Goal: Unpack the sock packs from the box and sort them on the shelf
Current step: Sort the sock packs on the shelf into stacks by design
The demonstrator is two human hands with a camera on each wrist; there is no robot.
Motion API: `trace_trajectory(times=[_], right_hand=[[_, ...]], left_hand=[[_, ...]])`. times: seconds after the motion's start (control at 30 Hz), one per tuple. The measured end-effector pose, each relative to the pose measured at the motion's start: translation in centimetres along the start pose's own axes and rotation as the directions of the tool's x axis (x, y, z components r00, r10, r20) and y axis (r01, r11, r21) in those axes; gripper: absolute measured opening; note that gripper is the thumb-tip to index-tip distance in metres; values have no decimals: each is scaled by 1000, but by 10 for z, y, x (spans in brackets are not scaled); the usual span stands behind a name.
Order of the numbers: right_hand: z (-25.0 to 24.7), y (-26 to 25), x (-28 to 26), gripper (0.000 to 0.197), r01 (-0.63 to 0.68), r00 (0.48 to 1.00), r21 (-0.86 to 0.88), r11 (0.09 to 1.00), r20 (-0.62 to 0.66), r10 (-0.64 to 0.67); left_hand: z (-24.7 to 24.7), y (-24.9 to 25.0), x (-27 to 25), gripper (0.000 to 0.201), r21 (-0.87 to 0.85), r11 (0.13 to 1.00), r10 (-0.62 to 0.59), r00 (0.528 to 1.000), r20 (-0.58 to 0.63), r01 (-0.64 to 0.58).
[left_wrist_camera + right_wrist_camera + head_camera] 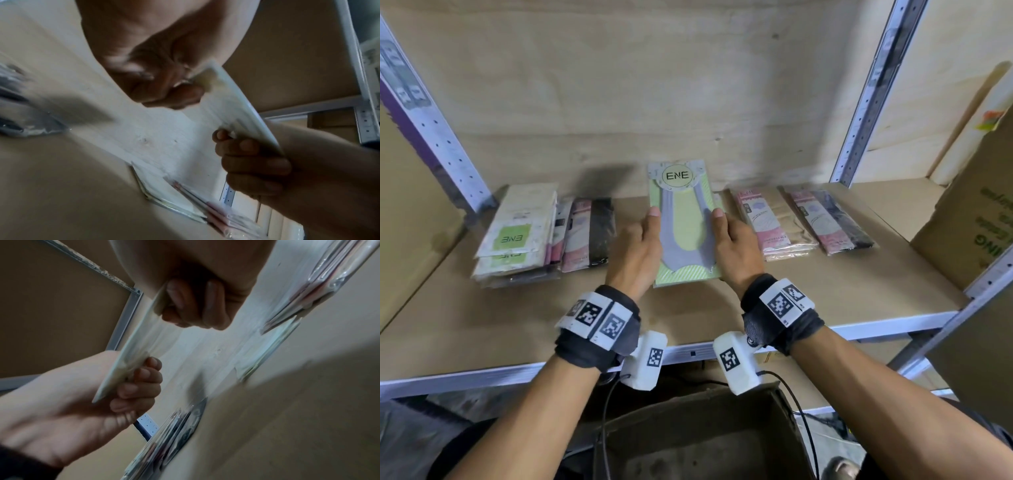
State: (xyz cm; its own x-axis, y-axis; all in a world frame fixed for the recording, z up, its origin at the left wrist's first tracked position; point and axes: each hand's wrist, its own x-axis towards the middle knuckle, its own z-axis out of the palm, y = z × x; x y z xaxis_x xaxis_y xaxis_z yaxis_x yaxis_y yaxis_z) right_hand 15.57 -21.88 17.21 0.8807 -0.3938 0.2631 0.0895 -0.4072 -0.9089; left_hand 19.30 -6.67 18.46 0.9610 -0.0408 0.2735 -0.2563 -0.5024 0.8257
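A green ENE sock pack [685, 222] with grey socks is held face up, just above the middle of the shelf board [825, 284]. My left hand [643, 240] grips its left edge and my right hand [729, 240] grips its right edge, thumbs on top and fingers curled underneath. In the left wrist view, the left hand [164, 84] pinches the pack [232, 105] opposite the right hand [251, 162]. From the right wrist, the right hand [195, 305] and left hand [133, 386] clamp the same pack [139, 340]. The open cardboard box [705, 438] sits below the shelf; its inside is dark.
On the left of the shelf lie a stack of white-green ENE packs [517, 233] and pink-black packs [585, 236]. On the right lie pink-beige packs [767, 222] and pink-dark packs [828, 219]. A large carton [969, 212] stands at the far right. Metal uprights [859, 113] frame the bay.
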Motion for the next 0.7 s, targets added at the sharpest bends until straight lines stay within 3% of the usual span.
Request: trace_trajectory(times=[0.1, 0.27, 0.43, 0.53, 0.63, 0.7], right_hand=[[4, -3, -2, 36, -21, 1000, 8, 1000, -15, 21], [3, -3, 0, 49, 0, 1000, 47, 999, -23, 1], [7, 3, 4, 49, -86, 996, 243, 966, 8, 86], [8, 10, 6, 46, -115, 993, 219, 969, 8, 116], [2, 13, 9, 49, -91, 996, 64, 994, -17, 92], [-1, 16, 12, 53, -89, 996, 5, 996, 4, 89]], left_hand=[[1, 5, 0, 57, 13, 999, 39, 997, -71, -38], [6, 3, 4, 55, -46, 998, 35, 988, -150, -42], [19, -6, 9, 61, -278, 959, 25, 993, -118, -57], [22, -10, 12, 63, -300, 953, -52, 996, -67, 30], [17, -18, 16, 58, -239, 961, -129, 990, 57, 139], [11, -22, 17, 60, -205, 971, -87, 981, 171, 122]])
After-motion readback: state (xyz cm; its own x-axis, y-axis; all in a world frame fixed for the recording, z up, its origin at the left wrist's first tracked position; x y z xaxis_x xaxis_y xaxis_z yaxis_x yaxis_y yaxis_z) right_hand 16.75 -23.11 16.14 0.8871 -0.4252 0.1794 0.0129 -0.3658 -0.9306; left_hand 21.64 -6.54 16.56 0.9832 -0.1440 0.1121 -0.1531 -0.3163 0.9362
